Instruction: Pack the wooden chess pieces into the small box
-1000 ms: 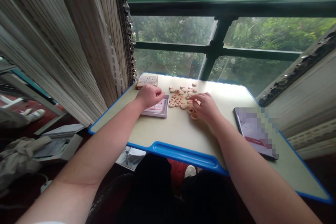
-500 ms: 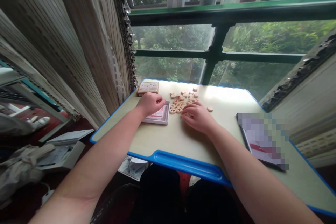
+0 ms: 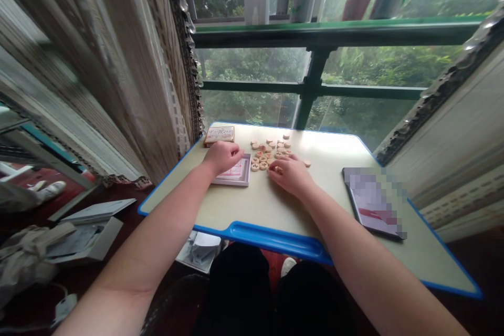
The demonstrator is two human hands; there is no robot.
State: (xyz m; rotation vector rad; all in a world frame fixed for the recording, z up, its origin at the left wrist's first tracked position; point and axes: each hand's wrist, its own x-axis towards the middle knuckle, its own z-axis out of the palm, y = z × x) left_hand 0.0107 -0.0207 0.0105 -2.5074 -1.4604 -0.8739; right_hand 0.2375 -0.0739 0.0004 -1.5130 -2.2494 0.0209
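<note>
Several round wooden game pieces (image 3: 268,151) with red and dark marks lie scattered on the beige table (image 3: 275,205). My right hand (image 3: 291,174) rests palm down over the near pieces, fingers curled around some of them. One piece (image 3: 307,164) lies apart just right of that hand. My left hand (image 3: 222,155) is closed in a loose fist on the far edge of a shallow white box tray (image 3: 234,174) with red print inside. A wooden lid or box (image 3: 219,135) sits at the far left corner.
A booklet (image 3: 372,202) lies on the right of the table. The table has a blue rim with a groove (image 3: 275,235) at the near edge. Curtains hang left; a window with green bars is behind. Papers and boxes (image 3: 86,223) clutter the floor left.
My right hand slid left and toward me, sweeping pieces with it, and one piece was left behind on the right. The left hand stayed on the tray. The camera tilted up slightly.
</note>
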